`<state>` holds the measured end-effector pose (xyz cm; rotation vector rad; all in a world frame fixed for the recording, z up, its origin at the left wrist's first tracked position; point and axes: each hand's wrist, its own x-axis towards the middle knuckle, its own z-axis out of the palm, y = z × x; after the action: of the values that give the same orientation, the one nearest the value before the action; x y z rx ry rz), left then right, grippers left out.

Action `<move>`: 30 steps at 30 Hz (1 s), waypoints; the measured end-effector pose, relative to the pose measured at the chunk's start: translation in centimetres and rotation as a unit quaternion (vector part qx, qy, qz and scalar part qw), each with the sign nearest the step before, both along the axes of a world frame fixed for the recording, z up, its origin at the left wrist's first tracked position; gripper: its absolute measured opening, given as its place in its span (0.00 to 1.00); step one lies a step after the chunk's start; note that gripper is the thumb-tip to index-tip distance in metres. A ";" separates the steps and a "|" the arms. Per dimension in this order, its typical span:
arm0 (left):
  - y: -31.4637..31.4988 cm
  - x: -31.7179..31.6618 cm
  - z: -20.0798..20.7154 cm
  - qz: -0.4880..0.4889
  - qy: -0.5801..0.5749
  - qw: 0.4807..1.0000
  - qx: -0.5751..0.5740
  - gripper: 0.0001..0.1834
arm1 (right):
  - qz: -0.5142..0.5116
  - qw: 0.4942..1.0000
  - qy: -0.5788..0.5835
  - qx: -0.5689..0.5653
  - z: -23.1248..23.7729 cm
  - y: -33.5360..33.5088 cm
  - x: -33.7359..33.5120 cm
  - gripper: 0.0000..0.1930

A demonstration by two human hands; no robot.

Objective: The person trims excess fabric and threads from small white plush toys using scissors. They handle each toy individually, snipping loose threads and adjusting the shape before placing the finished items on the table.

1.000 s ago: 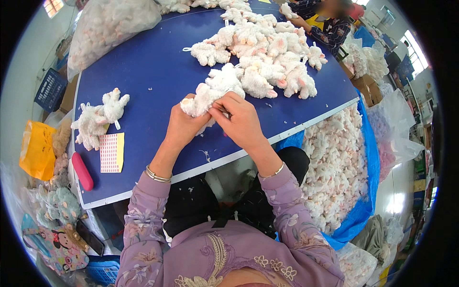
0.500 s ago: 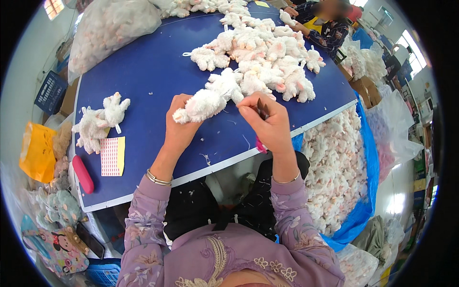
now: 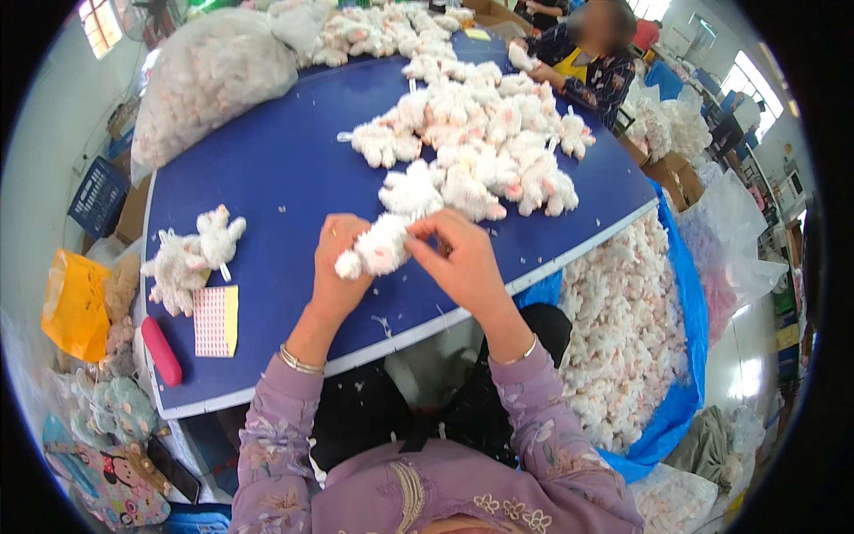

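Observation:
My left hand is closed round a small white plush toy with pink patches, held above the near part of the blue table. My right hand is at the toy's right side, thumb and forefinger pinched together against its fur. A small dark tool shows in part between the fingers of that hand; the rest is hidden. Another white plush toy lies just beyond my hands, at the near end of a large heap of plush toys.
Two plush toys, a sticker sheet and a pink case lie on the blue table at left. A full clear bag stands far left. A blue-lined sack of plush pieces is at right. A co-worker sits across.
The toy in my left hand has been turned, with its pink patch now facing up. My right hand has moved left and in against it. The view has shifted slightly.

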<state>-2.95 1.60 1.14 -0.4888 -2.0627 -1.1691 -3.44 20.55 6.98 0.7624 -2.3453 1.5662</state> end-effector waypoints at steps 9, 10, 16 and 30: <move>0.4 0.8 0.8 -0.062 -0.166 0.984 0.018 0.27 | 0.015 0.990 -0.112 -0.080 -2.2 0.8 -1.2 0.07; 0.3 0.9 1.4 -0.072 -0.164 0.984 0.014 0.29 | -0.004 0.991 -0.118 -0.068 -1.9 1.0 -1.2 0.08; 0.1 1.5 2.8 -0.060 -0.152 0.986 -0.021 0.29 | -0.022 0.995 -0.099 0.000 -2.5 0.4 -1.1 0.10; 0.5 1.5 1.7 -0.045 -0.204 0.970 -0.126 0.15 | 0.051 0.985 -0.163 0.035 -2.1 0.9 -1.1 0.12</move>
<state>-1.47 2.12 2.87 -0.4963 -2.5887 -1.1380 -4.59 21.42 4.93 0.6971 -2.6403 1.7769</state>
